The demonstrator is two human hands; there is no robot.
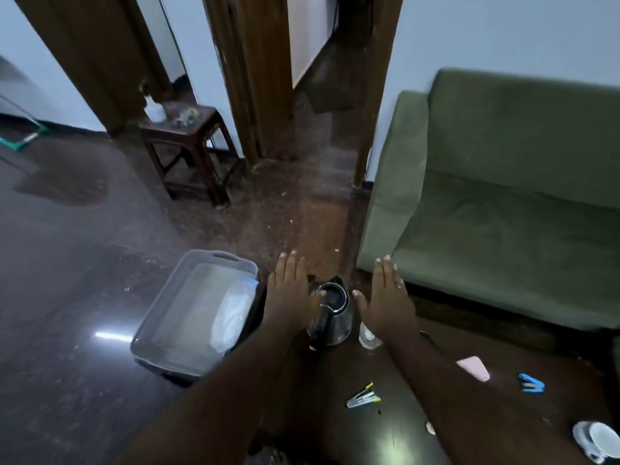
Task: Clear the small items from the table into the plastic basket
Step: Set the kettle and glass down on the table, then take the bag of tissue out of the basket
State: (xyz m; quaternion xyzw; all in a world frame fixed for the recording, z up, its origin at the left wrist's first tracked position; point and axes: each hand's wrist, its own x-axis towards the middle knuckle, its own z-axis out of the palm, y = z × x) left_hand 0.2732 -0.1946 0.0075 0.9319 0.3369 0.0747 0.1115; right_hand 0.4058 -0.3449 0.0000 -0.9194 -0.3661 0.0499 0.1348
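Note:
A grey plastic basket [174, 297] stands on the floor left of the dark table [385, 431], with a clear plastic bag [235, 313] inside it. My left hand [290, 290] and my right hand [385, 293] are stretched out flat, fingers straight, on either side of a metal kettle [335, 313] at the table's far end. Neither hand holds anything. On the table lie a yellow stapler [364, 395], a blue stapler [531, 384], a pink flat item [474, 367], a small clear bottle [367, 337] and a white cup [593, 439].
A green sofa [503, 203] stands right behind the table. A dark wooden stool [188, 149] with a bottle on it sits by the door frames at the back. The brown floor stretches to the left.

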